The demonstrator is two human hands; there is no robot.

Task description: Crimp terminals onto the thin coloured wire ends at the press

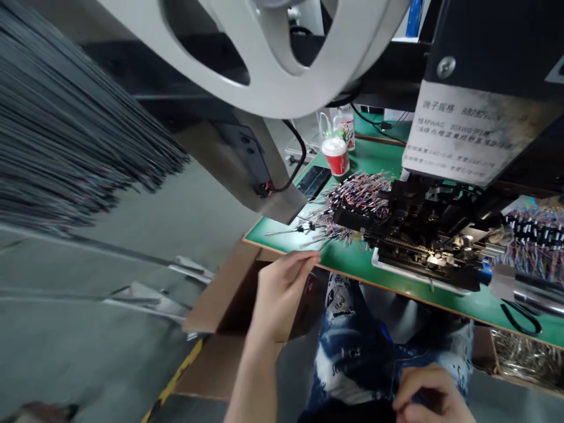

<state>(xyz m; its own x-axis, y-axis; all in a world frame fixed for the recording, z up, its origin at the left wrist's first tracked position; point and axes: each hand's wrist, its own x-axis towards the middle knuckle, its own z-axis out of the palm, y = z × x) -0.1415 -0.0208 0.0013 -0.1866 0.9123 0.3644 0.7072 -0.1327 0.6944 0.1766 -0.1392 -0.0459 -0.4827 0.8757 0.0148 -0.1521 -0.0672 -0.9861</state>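
Concrete floor (88, 305) lies left of my jeans (352, 352). My right hand (429, 395) curls loosely, and my half-closed left hand (282, 292) hovers above a cardboard box (220, 311), gripping what I cannot tell. Rightward, a box of metal scraps (520, 358) sits low. Farther, wire bundles (356, 200) fan across the green surface (343, 264) into a crimping machine (423, 235); a careless reach could snag them.
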